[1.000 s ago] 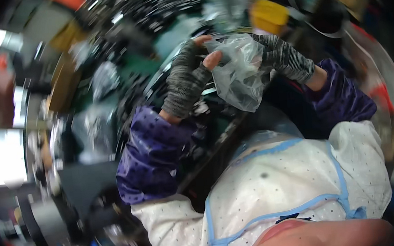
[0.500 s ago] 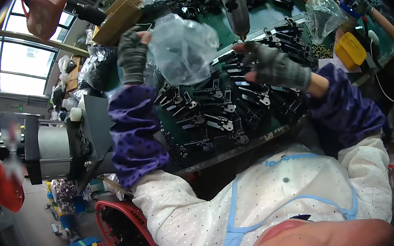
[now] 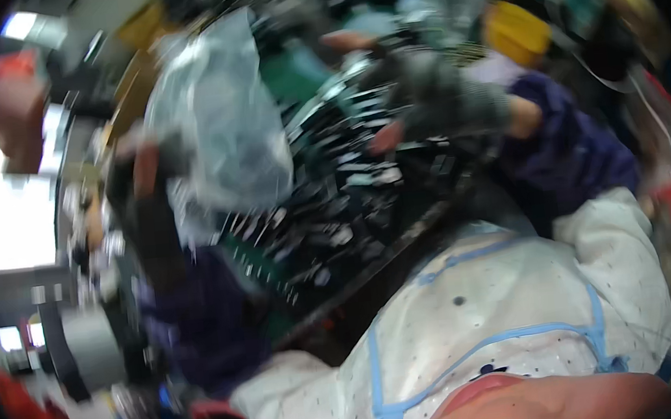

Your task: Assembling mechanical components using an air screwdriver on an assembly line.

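two gloved hands blur above a bench of dark metal parts (image 3: pixel 351 200): the left hand (image 3: pixel 145 188) pinches a clear plastic bag (image 3: pixel 221 131), the right hand (image 3: pixel 438 100) looks spread, so the bag could slip.

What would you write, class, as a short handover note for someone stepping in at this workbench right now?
Left hand: in a dark fingerless glove, raised, and seems to grip the left edge of the crumpled clear plastic bag; the picture is blurred.
Right hand: in a grey fingerless glove, above the bench to the right of the bag; whether it holds anything cannot be told.
Things: many small black metal parts lie spread on the green-topped workbench; a yellow container stands at the far right.
Done: bag lifted off the bench.
Left: parts unsorted on the bench; bag contents unclear.
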The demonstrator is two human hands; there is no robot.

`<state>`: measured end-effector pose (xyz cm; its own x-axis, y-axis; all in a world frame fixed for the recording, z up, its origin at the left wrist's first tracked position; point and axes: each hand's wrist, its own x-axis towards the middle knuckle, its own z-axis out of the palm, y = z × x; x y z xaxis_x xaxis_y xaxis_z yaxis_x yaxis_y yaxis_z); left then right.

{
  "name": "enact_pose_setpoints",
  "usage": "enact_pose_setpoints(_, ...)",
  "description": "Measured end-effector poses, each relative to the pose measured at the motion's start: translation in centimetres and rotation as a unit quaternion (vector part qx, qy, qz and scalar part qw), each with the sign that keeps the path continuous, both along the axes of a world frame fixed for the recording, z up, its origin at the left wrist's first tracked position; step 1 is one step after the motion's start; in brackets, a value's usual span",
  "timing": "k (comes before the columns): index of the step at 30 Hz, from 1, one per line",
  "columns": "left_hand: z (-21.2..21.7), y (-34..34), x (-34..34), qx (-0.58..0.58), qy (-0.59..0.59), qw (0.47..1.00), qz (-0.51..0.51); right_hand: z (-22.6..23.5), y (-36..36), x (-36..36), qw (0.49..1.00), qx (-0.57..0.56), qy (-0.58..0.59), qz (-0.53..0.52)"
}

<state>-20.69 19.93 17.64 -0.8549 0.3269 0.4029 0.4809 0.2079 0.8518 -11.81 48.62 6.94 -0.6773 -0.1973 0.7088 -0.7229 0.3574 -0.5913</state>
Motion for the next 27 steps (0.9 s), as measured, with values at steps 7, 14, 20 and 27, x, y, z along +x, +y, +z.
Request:
enact_pose_setpoints(7,-2.7,9.0,10.4,-0.248,0.212,0.85,-0.413,-2.2,3.9,12.5,0.988,-0.076,-0.096,-0.09)
enact_pose_setpoints(14,-6.9,11.7,8.5,-0.193,0.033,0.882,-0.428,-3.4,19.4,39.9,0.76,-0.106,-0.24,-0.595)
enact_pose_setpoints(20,-8.2,11.5,7.2,-0.261,-0.028,0.892,-0.367,-11.6,22.6,55.8,0.443,0.086,-0.532,-0.717)
enact_pose_setpoints(27,-7.7,8.8,4.4,-0.282,-0.089,0.908,-0.297,-20.3,25.8,59.1,0.398,0.198,-0.628,-0.638)
